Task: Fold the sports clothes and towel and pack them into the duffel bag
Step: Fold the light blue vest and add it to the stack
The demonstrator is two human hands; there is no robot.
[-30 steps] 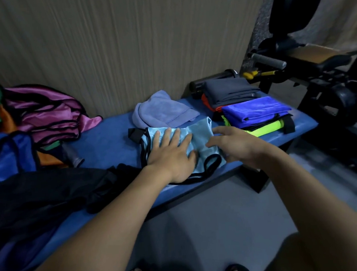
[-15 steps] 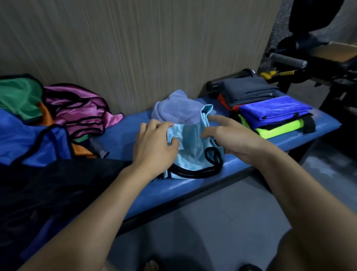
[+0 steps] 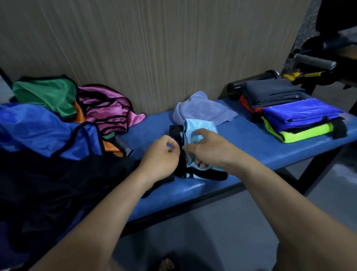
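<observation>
A light-blue sports garment with black trim [image 3: 196, 131] lies bunched on the blue bench [image 3: 260, 150]. My left hand [image 3: 161, 156] pinches its black edge at the left. My right hand [image 3: 208, 149] grips the light-blue fabric, thumb on top and fingers curled underneath. Behind it sits a crumpled lavender towel [image 3: 201, 110]. A folded stack [image 3: 295, 113] of grey, orange, blue, black and neon-green clothes rests at the bench's right end. A dark bag or cloth [image 3: 49, 188] covers the left part of the bench.
Unfolded green [image 3: 46, 94], pink [image 3: 105, 109] and blue [image 3: 29, 130] garments are heaped at the left. A black bottle [image 3: 252, 81] lies by the wall behind the stack. Gym equipment [image 3: 328, 63] stands at the right. A wood-grain wall backs the bench.
My left hand went from pressing flat on the light-blue garment to pinching its black edge. My right hand took hold of the fabric, and the garment is now folded narrower and lifted.
</observation>
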